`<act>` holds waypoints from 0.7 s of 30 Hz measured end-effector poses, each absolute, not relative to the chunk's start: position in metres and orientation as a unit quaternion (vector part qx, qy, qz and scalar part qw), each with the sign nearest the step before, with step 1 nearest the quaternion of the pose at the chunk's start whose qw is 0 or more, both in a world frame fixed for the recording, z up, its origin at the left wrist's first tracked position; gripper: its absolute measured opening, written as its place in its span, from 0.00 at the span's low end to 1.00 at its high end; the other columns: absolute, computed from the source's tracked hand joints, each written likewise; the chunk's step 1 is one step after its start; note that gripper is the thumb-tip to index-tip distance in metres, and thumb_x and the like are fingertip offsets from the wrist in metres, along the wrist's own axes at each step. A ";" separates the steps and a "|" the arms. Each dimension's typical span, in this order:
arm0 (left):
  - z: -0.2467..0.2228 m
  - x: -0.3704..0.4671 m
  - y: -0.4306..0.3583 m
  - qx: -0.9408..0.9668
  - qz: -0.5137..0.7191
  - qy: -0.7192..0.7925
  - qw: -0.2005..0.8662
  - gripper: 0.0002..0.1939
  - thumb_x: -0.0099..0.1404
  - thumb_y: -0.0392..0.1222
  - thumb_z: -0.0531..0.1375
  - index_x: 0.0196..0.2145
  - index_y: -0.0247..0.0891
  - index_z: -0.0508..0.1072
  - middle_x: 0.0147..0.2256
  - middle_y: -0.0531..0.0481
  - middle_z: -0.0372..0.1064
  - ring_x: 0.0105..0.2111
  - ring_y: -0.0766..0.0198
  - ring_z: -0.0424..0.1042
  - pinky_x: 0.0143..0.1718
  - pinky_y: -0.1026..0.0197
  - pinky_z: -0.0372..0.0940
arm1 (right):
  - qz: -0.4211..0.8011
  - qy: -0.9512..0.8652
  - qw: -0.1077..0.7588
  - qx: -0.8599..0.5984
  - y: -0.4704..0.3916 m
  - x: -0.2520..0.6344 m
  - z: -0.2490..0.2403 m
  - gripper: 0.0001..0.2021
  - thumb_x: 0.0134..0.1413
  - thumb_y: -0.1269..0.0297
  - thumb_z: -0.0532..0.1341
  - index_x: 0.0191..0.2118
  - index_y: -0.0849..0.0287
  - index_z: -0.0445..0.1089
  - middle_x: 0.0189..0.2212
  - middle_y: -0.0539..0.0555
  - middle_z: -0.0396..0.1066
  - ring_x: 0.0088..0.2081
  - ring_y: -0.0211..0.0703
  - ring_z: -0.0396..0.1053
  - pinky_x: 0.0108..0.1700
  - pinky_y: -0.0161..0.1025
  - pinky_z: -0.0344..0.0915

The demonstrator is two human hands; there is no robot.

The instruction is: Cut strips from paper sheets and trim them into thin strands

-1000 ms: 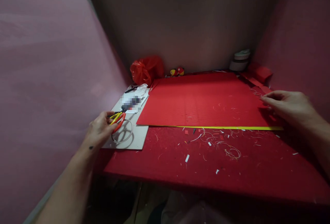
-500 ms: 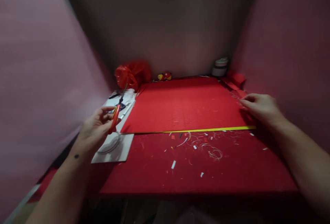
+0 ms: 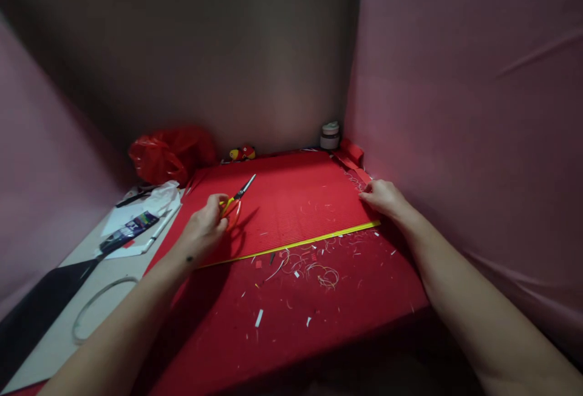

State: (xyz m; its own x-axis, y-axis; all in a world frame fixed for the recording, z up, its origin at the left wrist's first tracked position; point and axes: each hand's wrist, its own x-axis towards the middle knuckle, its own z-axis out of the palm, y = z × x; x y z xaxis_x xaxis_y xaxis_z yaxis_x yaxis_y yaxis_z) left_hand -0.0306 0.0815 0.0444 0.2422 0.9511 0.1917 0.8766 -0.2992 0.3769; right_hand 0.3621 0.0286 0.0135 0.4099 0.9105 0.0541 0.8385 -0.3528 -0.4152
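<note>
My left hand (image 3: pixel 210 220) is closed around the handles of a pair of scissors (image 3: pixel 235 199) with orange and yellow grips. Their blades point up and to the right above a red corrugated sheet (image 3: pixel 273 201). A yellow strip (image 3: pixel 319 237) shows along the sheet's near edge. My right hand (image 3: pixel 383 197) is at the sheet's right edge with its fingertips pinched together. Beside those fingertips lie loose thin threads (image 3: pixel 351 178) and the end of a red strip (image 3: pixel 362 174); what is between the fingers, if anything, is hidden.
Thread scraps (image 3: pixel 325 276) and white bits (image 3: pixel 259 318) litter the red tabletop (image 3: pixel 346 311). On the left are a white board (image 3: pixel 98 299), a wire loop (image 3: pixel 102 293) and a dark packet (image 3: pixel 130 231). At the back stand a red plastic bag (image 3: pixel 173 153), a small toy (image 3: pixel 242 153) and a lidded container (image 3: pixel 330 136).
The view has turned to the right. My left hand has brought the scissors from beside the sheet's left edge to over the sheet. My right hand stays at the right edge.
</note>
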 end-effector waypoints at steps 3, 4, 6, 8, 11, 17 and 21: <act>0.034 -0.026 0.085 0.769 0.164 0.603 0.137 0.22 0.56 0.46 0.52 0.48 0.37 0.61 0.41 0.41 0.69 0.39 0.55 0.70 0.36 0.60 0.61 | 0.097 -0.525 0.192 -0.823 0.030 0.361 0.013 0.07 0.43 0.63 0.59 0.21 0.59 0.69 0.19 0.57 0.68 0.26 0.48 0.68 0.27 0.38 0.55; 0.031 -0.025 0.086 0.767 0.160 0.604 0.148 0.22 0.57 0.48 0.52 0.48 0.37 0.61 0.41 0.41 0.69 0.39 0.55 0.70 0.35 0.60 0.61 | 0.112 -0.517 0.211 -0.822 0.031 0.361 0.013 0.07 0.42 0.63 0.60 0.20 0.59 0.69 0.18 0.56 0.67 0.25 0.46 0.67 0.26 0.38 0.54; 0.029 -0.026 0.086 0.763 0.168 0.603 0.160 0.23 0.56 0.51 0.52 0.46 0.37 0.63 0.41 0.42 0.70 0.39 0.55 0.70 0.35 0.60 0.61 | 0.142 -0.497 0.253 -0.818 0.031 0.362 0.014 0.07 0.42 0.63 0.60 0.20 0.59 0.68 0.17 0.54 0.65 0.23 0.43 0.65 0.24 0.37 0.53; 0.027 -0.028 0.087 0.760 0.180 0.601 0.172 0.23 0.56 0.53 0.52 0.46 0.37 0.63 0.40 0.42 0.70 0.39 0.55 0.70 0.36 0.60 0.60 | 0.159 -0.486 0.278 -0.813 0.030 0.363 0.014 0.08 0.44 0.61 0.60 0.21 0.60 0.67 0.16 0.52 0.64 0.21 0.40 0.63 0.22 0.36 0.53; 0.026 -0.031 0.088 0.758 0.205 0.589 0.189 0.23 0.55 0.52 0.53 0.46 0.37 0.64 0.40 0.43 0.70 0.39 0.56 0.69 0.37 0.59 0.60 | 0.205 -0.485 0.326 -0.785 0.028 0.364 0.012 0.09 0.46 0.59 0.59 0.23 0.60 0.67 0.16 0.50 0.63 0.19 0.37 0.61 0.21 0.35 0.53; 0.028 -0.033 0.082 0.694 0.309 0.567 0.319 0.23 0.49 0.48 0.60 0.43 0.38 0.65 0.32 0.50 0.69 0.29 0.63 0.70 0.28 0.63 0.62 | 0.413 -0.421 0.465 -0.660 0.029 0.364 0.008 0.05 0.42 0.65 0.63 0.24 0.59 0.67 0.19 0.49 0.68 0.20 0.37 0.65 0.24 0.34 0.60; 0.045 -0.036 0.073 0.629 0.375 0.547 0.406 0.27 0.45 0.47 0.62 0.43 0.38 0.62 0.28 0.56 0.64 0.22 0.68 0.66 0.24 0.64 0.62 | 0.462 -0.355 0.523 -0.622 0.029 0.361 0.014 0.03 0.40 0.70 0.63 0.26 0.58 0.67 0.20 0.48 0.70 0.22 0.38 0.67 0.26 0.35 0.64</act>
